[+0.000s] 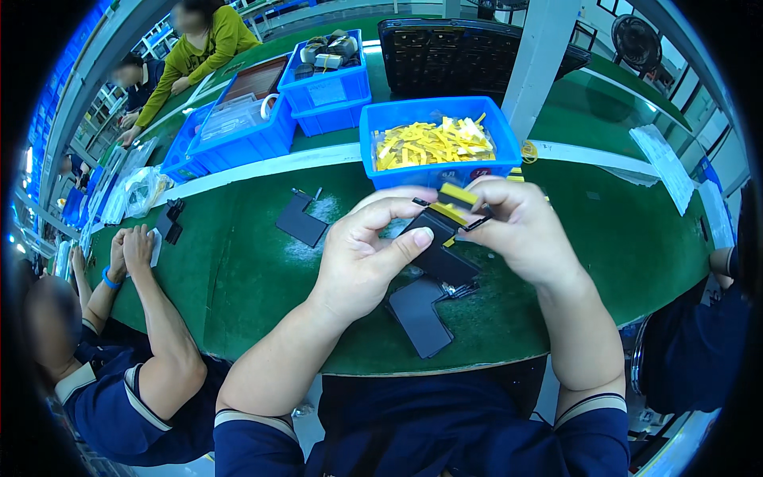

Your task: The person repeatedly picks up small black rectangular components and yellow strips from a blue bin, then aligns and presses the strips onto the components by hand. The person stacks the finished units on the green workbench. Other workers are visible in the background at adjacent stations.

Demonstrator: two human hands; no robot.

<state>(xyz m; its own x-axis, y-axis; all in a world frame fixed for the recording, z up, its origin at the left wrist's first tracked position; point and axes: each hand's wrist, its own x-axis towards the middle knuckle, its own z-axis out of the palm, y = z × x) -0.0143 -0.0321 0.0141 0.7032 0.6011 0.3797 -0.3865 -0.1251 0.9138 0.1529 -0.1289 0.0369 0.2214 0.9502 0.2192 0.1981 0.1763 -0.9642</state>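
Observation:
My left hand point(358, 258) grips a flat black plastic part point(443, 261), its thumb lying across the face and its fingers behind. Along the part's upper edge runs a narrow yellow strip. Close by, my right hand point(520, 230) pinches a small yellow strip point(458, 194) just above that edge; its fingertips are partly blurred and overlap the part's corner. Below both hands, L-shaped black parts point(420, 319) lie stacked on the green table, with small metallic bits at one end. Another L-shaped black part point(302, 220) rests farther left.
A blue bin point(397, 180) full of yellow strips stands just beyond my hands. More blue bins point(326, 94) are at the far left, a metal post point(548, 63) behind. To my left, a co-worker's hands point(137, 248) work at the table point(238, 294); another person sits at right.

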